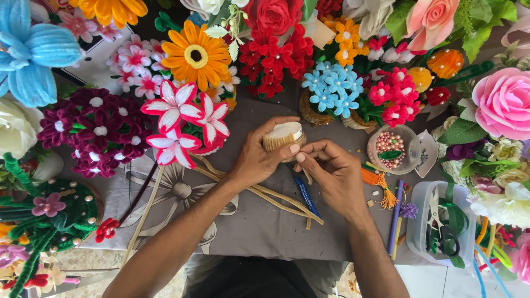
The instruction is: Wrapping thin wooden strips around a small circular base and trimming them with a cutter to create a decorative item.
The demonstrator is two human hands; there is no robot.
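My left hand (259, 157) grips a small round beige basket (282, 136) wrapped in tan cord, with its pale flat top facing up. My right hand (331, 171) touches the basket's right side, its fingertips pinched at the rim next to my left thumb. Several long tan cords (265, 193) trail from under my hands across the grey cloth (248, 221) toward the lower right. A blue pen-like tool (305, 197) lies on the cloth just below my right hand.
Handmade pipe-cleaner flowers ring the cloth: pink-white ones (182, 118), an orange daisy (195, 54), red ones (273, 55), light blue ones (333, 85). A clear cup of pink beads (392, 148) stands to the right. A plastic tub (428, 243) with scissors (441, 232) sits at lower right.
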